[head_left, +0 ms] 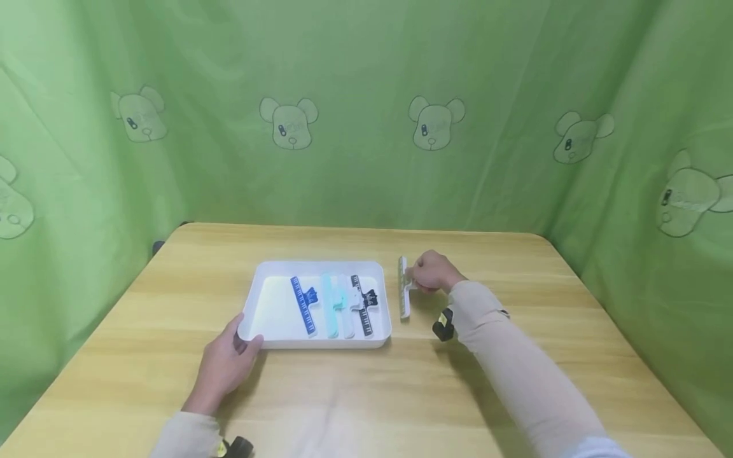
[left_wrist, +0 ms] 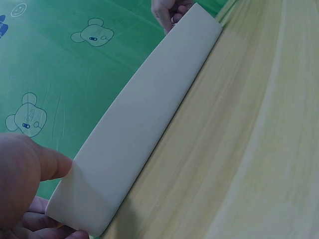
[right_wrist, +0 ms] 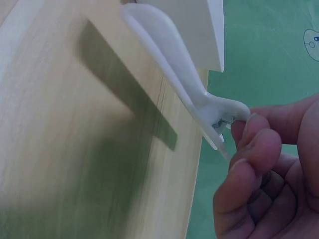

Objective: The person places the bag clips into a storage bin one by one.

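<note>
My right hand (head_left: 435, 272) pinches the small handle of a long white clip (head_left: 404, 299) between thumb and fingertips. The clip is held just right of a white tray (head_left: 321, 344), its bar running front to back; in the right wrist view the clip (right_wrist: 174, 64) hangs over its own shadow on the tabletop. At the tray's near left corner, my left hand (head_left: 229, 359) grips the wall, thumb over one side and fingers around the other. Inside the tray lie a blue clip (head_left: 302, 305), a turquoise clip (head_left: 329, 312), a pale clip (head_left: 347, 323) and a black clip (head_left: 363, 315).
The wooden table (head_left: 343, 394) carries the tray near its middle. Green curtains (head_left: 361, 184) with bear-face prints hang behind and on both sides. The clips crowd the tray's right half, with bare tray floor on its left.
</note>
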{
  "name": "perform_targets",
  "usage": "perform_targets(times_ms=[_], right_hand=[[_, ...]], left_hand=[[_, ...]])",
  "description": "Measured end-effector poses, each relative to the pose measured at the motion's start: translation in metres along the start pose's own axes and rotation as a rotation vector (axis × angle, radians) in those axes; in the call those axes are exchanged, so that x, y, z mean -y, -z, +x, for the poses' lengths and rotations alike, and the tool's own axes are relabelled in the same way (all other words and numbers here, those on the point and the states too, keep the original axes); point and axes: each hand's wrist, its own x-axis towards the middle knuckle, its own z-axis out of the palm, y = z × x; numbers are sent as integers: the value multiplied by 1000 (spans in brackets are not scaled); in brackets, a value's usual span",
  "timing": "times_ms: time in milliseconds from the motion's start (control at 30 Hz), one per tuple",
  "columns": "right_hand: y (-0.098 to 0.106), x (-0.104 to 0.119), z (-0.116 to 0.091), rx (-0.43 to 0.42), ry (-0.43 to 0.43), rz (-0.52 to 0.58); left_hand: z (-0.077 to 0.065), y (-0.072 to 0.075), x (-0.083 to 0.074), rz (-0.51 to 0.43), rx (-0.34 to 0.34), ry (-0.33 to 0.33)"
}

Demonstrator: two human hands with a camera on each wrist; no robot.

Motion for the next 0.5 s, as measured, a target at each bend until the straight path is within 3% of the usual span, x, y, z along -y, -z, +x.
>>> perform_targets(times_ms=[267, 500], right_hand=[[2, 12, -3, -64, 19, 3], [-2, 19, -2, -63, 30, 28]], left_hand=[[3, -1, 0, -13, -7, -24], [-1, -1, 2, -3, 0, 3]])
